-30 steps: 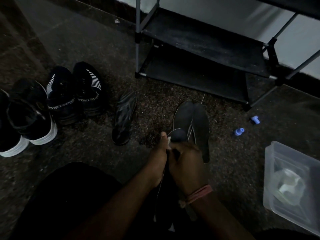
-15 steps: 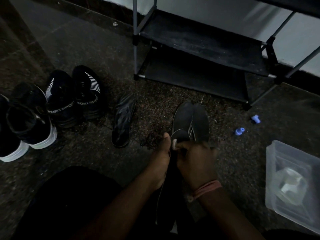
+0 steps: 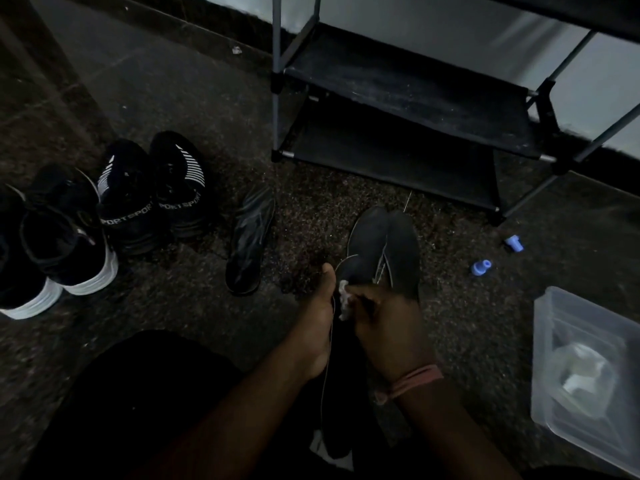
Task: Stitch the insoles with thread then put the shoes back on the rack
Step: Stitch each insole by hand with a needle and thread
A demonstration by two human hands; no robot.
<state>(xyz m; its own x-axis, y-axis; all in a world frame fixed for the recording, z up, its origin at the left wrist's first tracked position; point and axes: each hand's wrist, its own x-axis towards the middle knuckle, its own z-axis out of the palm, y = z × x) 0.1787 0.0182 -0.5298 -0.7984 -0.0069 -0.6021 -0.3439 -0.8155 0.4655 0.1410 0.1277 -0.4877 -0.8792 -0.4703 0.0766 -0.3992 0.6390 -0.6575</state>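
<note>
Two grey insoles (image 3: 381, 244) lie side by side in front of me, with pale stitching showing between them. My left hand (image 3: 317, 320) grips their near end, thumb up. My right hand (image 3: 391, 327) pinches a small pale bit of thread (image 3: 343, 299) at that same end. A thin white thread (image 3: 325, 379) hangs down between my wrists. Under my hands lies a dark shoe (image 3: 341, 431) with a white sole edge. The black shoe rack (image 3: 415, 95) stands beyond, both visible shelves bare. It is too dark to make out a needle.
A loose dark insole (image 3: 249, 244) lies on the floor to the left. Further left stand two black SPORT shoes (image 3: 152, 195) and black shoes with white soles (image 3: 65, 251). Two blue spools (image 3: 481, 266) lie at the right, near a clear plastic box (image 3: 585, 386).
My right hand has crept forward and up along the insoles' near end. The left hand keeps its grip, and the view has shifted slightly.
</note>
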